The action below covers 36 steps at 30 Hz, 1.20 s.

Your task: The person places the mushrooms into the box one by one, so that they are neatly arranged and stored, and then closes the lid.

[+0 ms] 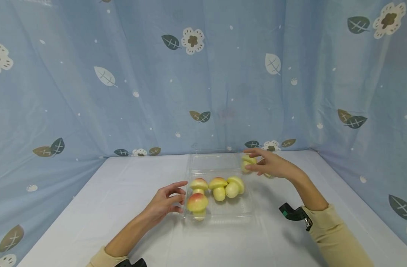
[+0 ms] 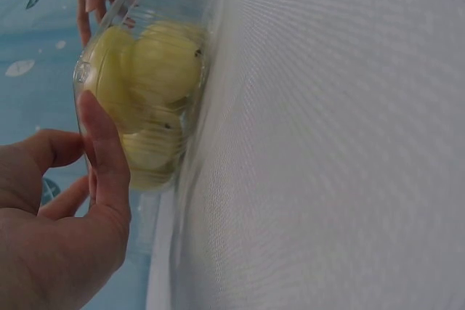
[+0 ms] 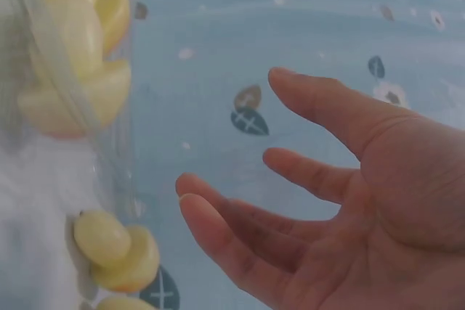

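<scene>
A blue cloth backdrop printed with leaves and white flowers [image 1: 203,74] hangs around the back and both sides of the white cloth-covered table [image 1: 90,207]. Near the middle of the table, toward its far edge, sits the clear plastic clamshell box [image 1: 230,211], its lid lying open and flat behind it. Four yellow toy mushrooms with reddish caps [image 1: 218,188] are inside: three in a row across the tray and one nearer the front left corner.

A fifth yellow toy mushroom [image 1: 247,163] lies just off the box's far right corner, at the lid's right edge. The right hand [image 1: 273,165] is right beside it on the right, fingers spread and only lightly bent, fingertips touching or almost touching it (I cannot tell whether it is actually pinched; the right wrist view shows a wide, bare palm). The mushroom lies to the left of that palm; its long axis is hard to read.

The left hand [image 1: 165,202] rests at the tray's left wall, fingers loosely bent, thumb against the plastic in the left wrist view. The right hand is clearly the nearer to the loose mushroom.
</scene>
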Each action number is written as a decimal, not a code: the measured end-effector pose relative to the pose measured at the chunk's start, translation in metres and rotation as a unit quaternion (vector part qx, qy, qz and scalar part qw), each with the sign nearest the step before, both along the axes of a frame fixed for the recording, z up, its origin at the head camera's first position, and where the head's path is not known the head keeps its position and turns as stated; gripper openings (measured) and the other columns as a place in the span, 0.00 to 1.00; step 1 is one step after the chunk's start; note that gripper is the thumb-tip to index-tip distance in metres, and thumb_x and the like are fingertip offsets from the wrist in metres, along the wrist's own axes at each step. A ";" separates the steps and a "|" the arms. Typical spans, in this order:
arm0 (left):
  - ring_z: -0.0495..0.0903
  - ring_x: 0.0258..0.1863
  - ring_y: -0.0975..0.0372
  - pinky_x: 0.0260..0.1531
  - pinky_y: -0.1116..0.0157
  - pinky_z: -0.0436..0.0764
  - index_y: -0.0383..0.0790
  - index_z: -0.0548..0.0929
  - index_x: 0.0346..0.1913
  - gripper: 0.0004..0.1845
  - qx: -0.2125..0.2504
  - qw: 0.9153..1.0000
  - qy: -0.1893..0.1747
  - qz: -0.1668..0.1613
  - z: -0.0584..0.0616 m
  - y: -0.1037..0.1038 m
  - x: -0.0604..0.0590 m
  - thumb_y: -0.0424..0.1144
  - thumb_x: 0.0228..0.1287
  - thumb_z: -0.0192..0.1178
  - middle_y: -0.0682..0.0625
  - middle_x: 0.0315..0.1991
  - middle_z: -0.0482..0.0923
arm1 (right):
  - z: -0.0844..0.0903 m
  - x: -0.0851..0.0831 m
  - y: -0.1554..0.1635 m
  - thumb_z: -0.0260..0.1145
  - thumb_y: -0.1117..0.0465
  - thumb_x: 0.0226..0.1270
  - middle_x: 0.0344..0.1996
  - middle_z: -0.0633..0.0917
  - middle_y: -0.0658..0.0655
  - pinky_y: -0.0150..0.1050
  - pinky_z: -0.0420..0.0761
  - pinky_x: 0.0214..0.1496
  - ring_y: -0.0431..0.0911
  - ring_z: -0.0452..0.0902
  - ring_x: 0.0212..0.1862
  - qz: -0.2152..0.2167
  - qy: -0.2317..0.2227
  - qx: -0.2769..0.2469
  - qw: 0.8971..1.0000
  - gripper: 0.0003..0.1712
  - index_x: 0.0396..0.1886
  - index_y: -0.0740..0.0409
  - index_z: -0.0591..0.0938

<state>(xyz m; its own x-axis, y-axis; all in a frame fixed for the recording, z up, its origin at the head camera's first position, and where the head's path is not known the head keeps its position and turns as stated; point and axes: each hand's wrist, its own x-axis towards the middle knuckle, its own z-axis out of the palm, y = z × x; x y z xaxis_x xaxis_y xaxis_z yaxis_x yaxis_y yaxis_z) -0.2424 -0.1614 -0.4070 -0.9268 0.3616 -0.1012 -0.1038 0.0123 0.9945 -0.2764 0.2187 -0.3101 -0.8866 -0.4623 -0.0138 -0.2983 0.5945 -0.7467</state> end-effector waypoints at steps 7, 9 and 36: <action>0.73 0.31 0.63 0.26 0.65 0.82 0.49 0.68 0.62 0.26 0.001 1.000 0.004 0.005 0.002 0.000 0.000 0.34 0.60 0.58 0.42 0.48 0.68 | -0.004 -0.010 0.010 0.60 0.42 0.60 0.65 0.61 0.64 0.43 0.82 0.42 0.55 0.76 0.52 -0.020 0.020 0.017 0.999 0.36 0.66 0.41 0.59; 0.73 0.31 0.63 0.26 0.65 0.82 0.50 0.69 0.62 0.26 0.001 1.000 0.004 0.005 0.002 0.000 0.000 0.33 0.60 0.58 0.41 0.48 0.67 | -0.006 -0.013 0.012 0.60 0.42 0.60 0.65 0.61 0.66 0.42 0.82 0.41 0.57 0.76 0.52 -0.029 0.024 0.025 0.999 0.37 0.67 0.43 0.59; 0.74 0.32 0.61 0.27 0.65 0.82 0.45 0.64 0.65 0.30 0.001 1.000 -0.003 -0.003 0.000 0.000 0.001 0.35 0.58 0.59 0.48 0.43 0.70 | -0.049 -0.042 0.057 0.59 0.47 0.62 0.57 0.70 0.72 0.55 0.76 0.42 0.66 0.70 0.54 -0.149 0.141 0.144 0.968 0.34 0.64 0.55 0.64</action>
<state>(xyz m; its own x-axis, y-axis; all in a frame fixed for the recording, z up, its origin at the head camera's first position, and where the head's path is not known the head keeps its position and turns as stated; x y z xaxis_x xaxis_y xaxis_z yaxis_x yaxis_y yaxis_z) -0.2419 -0.1618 -0.4068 -0.9242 0.3670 -0.1059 -0.1099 0.0100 0.9939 -0.3183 0.2759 -0.3592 -0.9673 -0.1987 0.1573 -0.2494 0.8571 -0.4507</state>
